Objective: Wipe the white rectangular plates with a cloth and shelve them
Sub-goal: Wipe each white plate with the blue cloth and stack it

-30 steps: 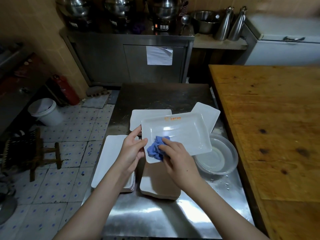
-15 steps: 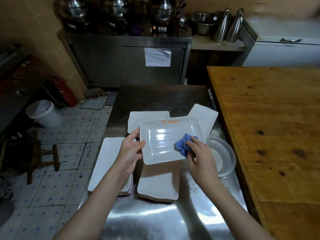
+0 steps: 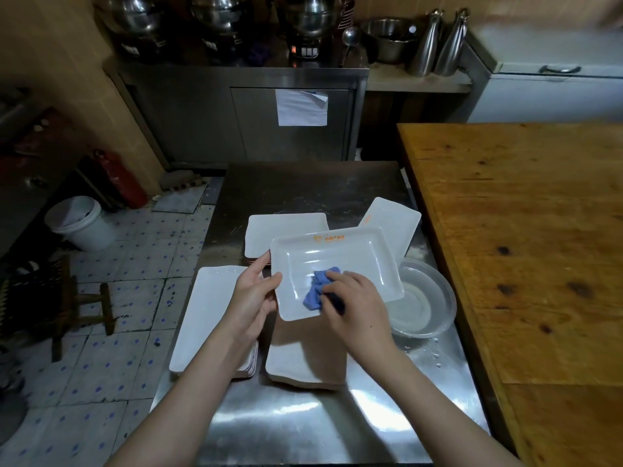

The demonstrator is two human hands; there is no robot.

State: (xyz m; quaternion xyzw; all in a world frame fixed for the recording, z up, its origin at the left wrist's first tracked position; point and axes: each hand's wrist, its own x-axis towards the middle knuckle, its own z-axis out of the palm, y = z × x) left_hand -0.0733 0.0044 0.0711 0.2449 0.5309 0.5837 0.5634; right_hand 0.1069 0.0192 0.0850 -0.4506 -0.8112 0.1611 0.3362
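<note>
A white rectangular plate point(image 3: 340, 261) with an orange logo is held above the steel table, tilted toward me. My left hand point(image 3: 254, 294) grips its left edge, thumb on the rim. My right hand point(image 3: 354, 298) presses a crumpled blue cloth point(image 3: 317, 289) onto the plate's near middle, fingers curled over it. Beneath lie more white plates: a stack at the left point(image 3: 205, 311), a stack at the front point(image 3: 303, 365), one behind point(image 3: 286, 230) and a single plate at the back right point(image 3: 391, 224).
A clear round bowl point(image 3: 421, 301) with water sits on the steel table point(image 3: 303, 426) to the right of the plates. A wooden table point(image 3: 539, 264) borders the right side. On the floor at left stand a white bucket point(image 3: 79, 224) and a wooden stool point(image 3: 81, 301).
My right hand swept the cloth from the plate's near-left corner to its right side, then back toward the middle. The plate stays in my left hand's grip.
</note>
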